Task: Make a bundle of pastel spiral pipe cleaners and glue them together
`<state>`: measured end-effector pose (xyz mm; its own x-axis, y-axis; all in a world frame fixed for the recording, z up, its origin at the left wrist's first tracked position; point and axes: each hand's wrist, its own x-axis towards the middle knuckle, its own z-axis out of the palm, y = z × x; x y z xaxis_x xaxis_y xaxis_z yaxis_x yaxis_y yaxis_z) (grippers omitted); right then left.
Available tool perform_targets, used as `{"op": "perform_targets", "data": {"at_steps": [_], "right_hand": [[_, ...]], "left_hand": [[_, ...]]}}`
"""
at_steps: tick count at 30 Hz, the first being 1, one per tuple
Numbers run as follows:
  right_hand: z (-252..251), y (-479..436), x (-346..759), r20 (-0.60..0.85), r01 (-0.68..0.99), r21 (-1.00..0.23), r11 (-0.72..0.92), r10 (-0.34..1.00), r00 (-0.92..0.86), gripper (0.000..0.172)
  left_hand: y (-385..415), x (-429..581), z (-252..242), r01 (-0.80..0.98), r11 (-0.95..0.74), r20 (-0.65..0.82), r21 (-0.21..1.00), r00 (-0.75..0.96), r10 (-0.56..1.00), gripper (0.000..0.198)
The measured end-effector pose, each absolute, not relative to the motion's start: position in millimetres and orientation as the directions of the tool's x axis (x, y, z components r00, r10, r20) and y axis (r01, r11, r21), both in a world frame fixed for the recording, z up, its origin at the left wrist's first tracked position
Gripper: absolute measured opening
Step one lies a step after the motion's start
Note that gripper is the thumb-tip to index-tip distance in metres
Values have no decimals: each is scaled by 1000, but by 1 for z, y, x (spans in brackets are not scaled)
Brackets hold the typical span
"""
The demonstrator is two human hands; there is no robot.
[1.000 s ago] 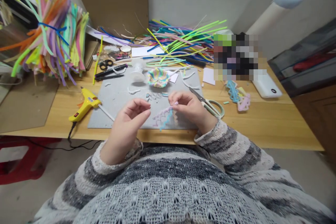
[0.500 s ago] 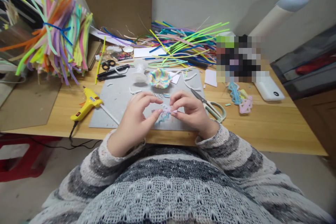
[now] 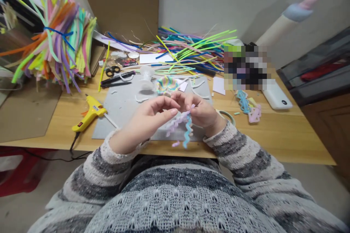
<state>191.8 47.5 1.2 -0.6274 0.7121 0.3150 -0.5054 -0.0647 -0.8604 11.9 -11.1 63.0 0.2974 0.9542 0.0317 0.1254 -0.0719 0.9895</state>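
My right hand [image 3: 205, 113] pinches the top of some crimped pipe cleaners [image 3: 187, 131] between thumb and finger. Lilac and light blue wavy lengths hang below it, over the mat's front edge. Close on the left is my left hand [image 3: 149, 116], its thumb and fingers apart and nothing visible between them. The fingertips of both hands nearly meet. Just behind them a small striped pastel pipe-cleaner bowl [image 3: 166, 84] sits on the grey cutting mat [image 3: 120, 111]. The scissors [image 3: 228, 116] lie mostly hidden behind my right hand.
A yellow glue gun [image 3: 89, 113] lies left of the mat, its cord running off the table's front. A clear spool [image 3: 147, 78] stands behind my hands. Loose pipe cleaners [image 3: 191, 49] pile at the back; a tied bundle [image 3: 58, 43] stands at left. A white power bank [image 3: 277, 94] is at right.
My left hand has let go of the lilac piece. My right hand has turned, so the crimped lengths now dangle toward me. The view has shifted slightly.
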Motion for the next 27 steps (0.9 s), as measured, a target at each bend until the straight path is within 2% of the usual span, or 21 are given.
{"op": "perform_targets", "data": {"at_steps": [4, 7, 10, 21, 24, 27], "right_hand": [[-4, 42, 193, 367, -315, -917, 244, 823, -434, 11], [-4, 38, 194, 448, -157, -894, 420, 836, -316, 5], [-4, 33, 193, 534, -62, -840, 539, 803, -264, 8], [-4, 25, 191, 618, 110, -723, 682, 710, -337, 13], [-5, 27, 195, 630, 138, -722, 678, 726, -275, 14], [-7, 30, 197, 636, 176, -742, 647, 762, -119, 13]], "left_hand": [[-5, 10, 54, 389, -301, 244, 871, 190, 951, 9], [-3, 9, 47, 465, -385, 333, 797, 194, 923, 8], [-3, 9, 41, 491, -399, 355, 774, 185, 916, 5], [-5, 4, 37, 522, -331, 283, 786, 172, 943, 7], [-11, -5, 42, 617, -329, 305, 715, 149, 941, 6], [-19, -13, 37, 776, -330, 292, 537, 196, 936, 5]]}}
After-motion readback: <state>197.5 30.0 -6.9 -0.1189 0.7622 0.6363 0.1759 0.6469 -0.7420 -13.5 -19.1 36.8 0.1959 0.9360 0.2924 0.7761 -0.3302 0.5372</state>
